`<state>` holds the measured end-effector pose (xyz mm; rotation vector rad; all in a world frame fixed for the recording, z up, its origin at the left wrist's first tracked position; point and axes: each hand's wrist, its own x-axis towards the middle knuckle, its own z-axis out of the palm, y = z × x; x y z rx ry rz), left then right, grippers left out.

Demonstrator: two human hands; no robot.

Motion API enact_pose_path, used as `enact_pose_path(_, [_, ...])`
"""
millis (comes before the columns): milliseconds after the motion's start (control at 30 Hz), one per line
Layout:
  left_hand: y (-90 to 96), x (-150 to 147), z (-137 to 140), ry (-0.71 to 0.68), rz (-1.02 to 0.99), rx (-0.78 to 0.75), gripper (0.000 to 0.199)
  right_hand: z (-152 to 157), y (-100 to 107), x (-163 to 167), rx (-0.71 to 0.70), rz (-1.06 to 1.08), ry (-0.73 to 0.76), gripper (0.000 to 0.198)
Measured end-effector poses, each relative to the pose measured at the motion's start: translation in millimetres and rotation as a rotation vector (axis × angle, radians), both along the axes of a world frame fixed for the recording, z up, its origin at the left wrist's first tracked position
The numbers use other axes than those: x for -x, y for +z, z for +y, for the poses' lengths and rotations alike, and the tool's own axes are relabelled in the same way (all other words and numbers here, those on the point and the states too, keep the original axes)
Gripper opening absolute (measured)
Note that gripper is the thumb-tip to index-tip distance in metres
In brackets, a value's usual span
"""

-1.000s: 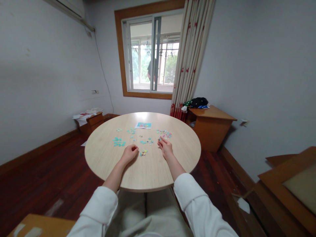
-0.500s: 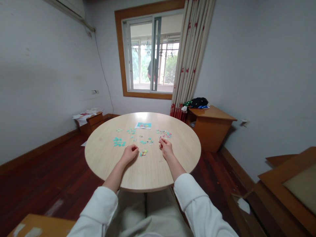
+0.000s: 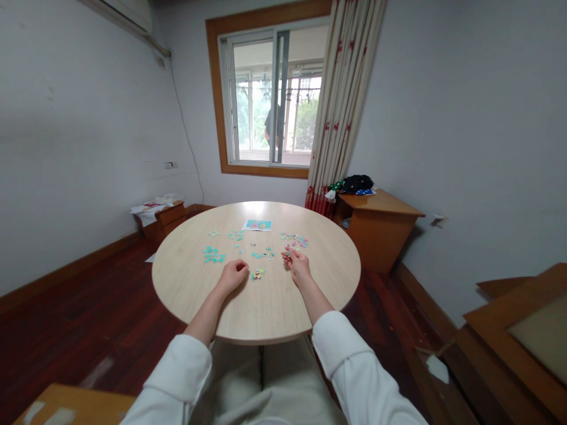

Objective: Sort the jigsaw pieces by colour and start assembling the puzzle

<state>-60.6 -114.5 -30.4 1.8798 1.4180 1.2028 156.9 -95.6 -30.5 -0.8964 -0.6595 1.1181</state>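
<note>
My right hand (image 3: 297,265) is raised a little above the table, palm turned partly up. Its fingers pinch a small greenish jigsaw piece (image 3: 287,254). Resting on the tabletop, my left hand (image 3: 233,276) has its fingers curled closed; whether anything is inside them is hidden. Between the hands lies a small joined cluster of yellow and coloured pieces (image 3: 257,274). Just beyond it are several teal and mixed pieces (image 3: 263,254). A pile of teal pieces (image 3: 214,255) sits past my left hand, and pink and pale pieces (image 3: 296,240) lie past my right hand.
The round wooden table (image 3: 266,313) carries a blue picture sheet (image 3: 257,225) at its far side, with more loose pieces (image 3: 235,235) nearer. A wooden cabinet (image 3: 381,230) with dark cloth (image 3: 357,184) stands back right. Someone dark-clad (image 3: 273,127) shows through the window.
My right hand has rolled slightly and its fingers have spread a little, so the greenish piece in them now shows. My left hand has stayed where it was.
</note>
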Motion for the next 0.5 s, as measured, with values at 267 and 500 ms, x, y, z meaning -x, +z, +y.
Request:
enact_pose_path(267, [-2.9, 1.5, 0.8, -0.020, -0.012, -0.005, 0.018, -1.5, -0.1, 2.2, 0.015, -0.073, 0.023, 0.013])
enact_pose_path(500, [3.2, 0.7, -1.6, 0.018, -0.083, -0.011, 0.014, -3.5, 2.0, 4.9, -0.008, -0.143, 0.012, 0.015])
